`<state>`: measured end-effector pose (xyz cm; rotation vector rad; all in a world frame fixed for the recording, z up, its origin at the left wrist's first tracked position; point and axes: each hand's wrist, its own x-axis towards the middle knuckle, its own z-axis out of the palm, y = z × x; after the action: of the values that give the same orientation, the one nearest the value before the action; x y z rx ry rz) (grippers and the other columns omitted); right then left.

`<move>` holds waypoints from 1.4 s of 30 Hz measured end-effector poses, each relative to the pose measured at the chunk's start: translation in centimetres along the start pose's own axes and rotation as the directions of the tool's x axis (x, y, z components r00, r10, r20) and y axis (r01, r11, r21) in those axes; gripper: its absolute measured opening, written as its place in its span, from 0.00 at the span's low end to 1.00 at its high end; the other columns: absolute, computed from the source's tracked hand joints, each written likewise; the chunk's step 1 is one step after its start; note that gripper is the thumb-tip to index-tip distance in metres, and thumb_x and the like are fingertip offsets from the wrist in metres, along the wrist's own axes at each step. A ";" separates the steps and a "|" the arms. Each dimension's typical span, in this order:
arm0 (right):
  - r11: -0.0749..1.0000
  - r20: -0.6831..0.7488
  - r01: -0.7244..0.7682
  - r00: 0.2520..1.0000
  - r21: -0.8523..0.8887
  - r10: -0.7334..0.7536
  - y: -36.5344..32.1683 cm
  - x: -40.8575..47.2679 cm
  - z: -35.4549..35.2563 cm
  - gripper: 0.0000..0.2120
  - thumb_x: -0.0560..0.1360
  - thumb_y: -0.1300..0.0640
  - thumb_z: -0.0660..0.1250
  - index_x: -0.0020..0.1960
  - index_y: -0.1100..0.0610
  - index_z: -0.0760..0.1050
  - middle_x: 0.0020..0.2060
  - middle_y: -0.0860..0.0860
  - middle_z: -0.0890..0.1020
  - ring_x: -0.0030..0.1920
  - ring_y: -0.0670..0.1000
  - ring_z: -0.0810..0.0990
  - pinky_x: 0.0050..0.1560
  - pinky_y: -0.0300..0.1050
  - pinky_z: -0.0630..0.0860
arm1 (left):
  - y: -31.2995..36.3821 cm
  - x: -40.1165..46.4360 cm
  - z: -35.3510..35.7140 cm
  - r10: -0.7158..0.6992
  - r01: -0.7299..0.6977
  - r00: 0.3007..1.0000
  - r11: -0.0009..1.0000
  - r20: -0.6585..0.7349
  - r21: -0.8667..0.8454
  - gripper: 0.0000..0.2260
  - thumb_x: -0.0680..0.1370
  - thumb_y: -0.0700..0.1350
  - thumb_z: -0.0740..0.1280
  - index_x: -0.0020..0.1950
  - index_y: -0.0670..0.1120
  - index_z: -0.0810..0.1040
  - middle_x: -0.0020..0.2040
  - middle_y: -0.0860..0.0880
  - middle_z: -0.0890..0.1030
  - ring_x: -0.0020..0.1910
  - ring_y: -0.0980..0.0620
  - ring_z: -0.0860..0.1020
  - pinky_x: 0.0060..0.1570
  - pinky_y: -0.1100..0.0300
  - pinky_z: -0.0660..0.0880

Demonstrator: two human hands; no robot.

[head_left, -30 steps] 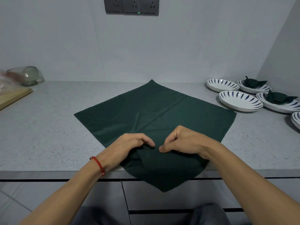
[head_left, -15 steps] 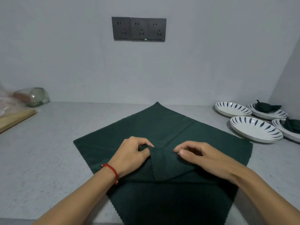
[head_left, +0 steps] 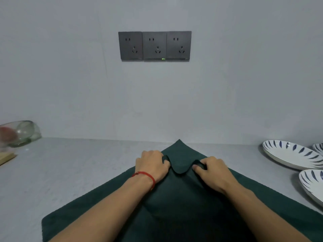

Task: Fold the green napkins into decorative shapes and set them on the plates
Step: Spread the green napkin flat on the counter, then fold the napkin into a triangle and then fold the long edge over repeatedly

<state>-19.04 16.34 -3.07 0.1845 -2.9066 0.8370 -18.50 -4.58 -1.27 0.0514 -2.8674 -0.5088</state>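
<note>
A dark green napkin [head_left: 183,206] lies spread on the grey counter, one corner pointing at the wall. Its near corner is folded over and carried almost to that far corner. My left hand [head_left: 152,165], with a red cord on the wrist, pinches the folded flap on its left side. My right hand [head_left: 211,170] pinches the same flap on its right side, and the cloth sags between them. White plates with blue leaf marks [head_left: 290,154] sit at the right edge; a second one [head_left: 312,186] is cut off by the frame.
A glass jar [head_left: 21,133] lies on its side at the far left, beside the corner of a wooden board [head_left: 7,157]. A grey triple wall socket [head_left: 154,46] hangs above the counter [head_left: 70,172]. The wall closes the counter just behind the napkin's tip.
Both hands have carried the napkin's near corner away from me, from the counter's front edge up to near the far corner. The view has tilted upward, so the folded napkins on plates left the frame.
</note>
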 end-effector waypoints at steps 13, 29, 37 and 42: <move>0.882 -0.420 -0.153 0.906 -0.446 -0.055 0.2 4.6 4.3 0.16 0.78 0.46 0.61 0.60 0.54 0.71 0.46 0.50 0.76 0.44 0.53 0.75 0.44 0.50 0.67 | -1.8 5.8 6.7 -0.013 0.027 0.997 0.984 -0.078 0.176 0.13 0.81 0.56 0.56 0.59 0.50 0.70 0.57 0.50 0.74 0.57 0.47 0.69 0.55 0.51 0.65; 0.858 -0.053 -0.055 0.998 -0.511 0.033 -0.9 -4.3 3.2 0.26 0.82 0.36 0.43 0.70 0.46 0.67 0.66 0.46 0.71 0.68 0.51 0.69 0.66 0.52 0.67 | -0.6 -4.5 4.7 0.108 -0.121 0.990 0.979 0.086 0.162 0.22 0.82 0.62 0.49 0.76 0.62 0.58 0.77 0.57 0.59 0.77 0.53 0.55 0.76 0.40 0.48; 0.875 -0.088 -0.039 0.996 -0.483 -0.004 -0.5 -4.3 3.5 0.24 0.82 0.38 0.45 0.67 0.46 0.70 0.64 0.45 0.73 0.65 0.50 0.70 0.66 0.52 0.66 | -0.4 -5.0 4.8 0.087 -0.099 0.991 0.988 0.103 0.117 0.22 0.83 0.61 0.48 0.77 0.63 0.56 0.80 0.57 0.55 0.79 0.54 0.50 0.77 0.39 0.44; 0.895 -0.112 -0.022 0.993 -0.445 -0.031 -0.5 -4.5 3.9 0.41 0.71 0.35 0.29 0.71 0.46 0.68 0.67 0.45 0.72 0.69 0.50 0.69 0.70 0.54 0.63 | -0.3 -5.0 4.9 0.049 -0.063 0.990 0.992 0.131 0.105 0.23 0.83 0.60 0.47 0.79 0.63 0.52 0.82 0.56 0.50 0.81 0.51 0.46 0.77 0.38 0.42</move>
<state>-14.80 14.20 -6.69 0.0944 -2.8868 0.1529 -14.78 -2.81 -6.96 -0.0457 -3.0102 -0.3567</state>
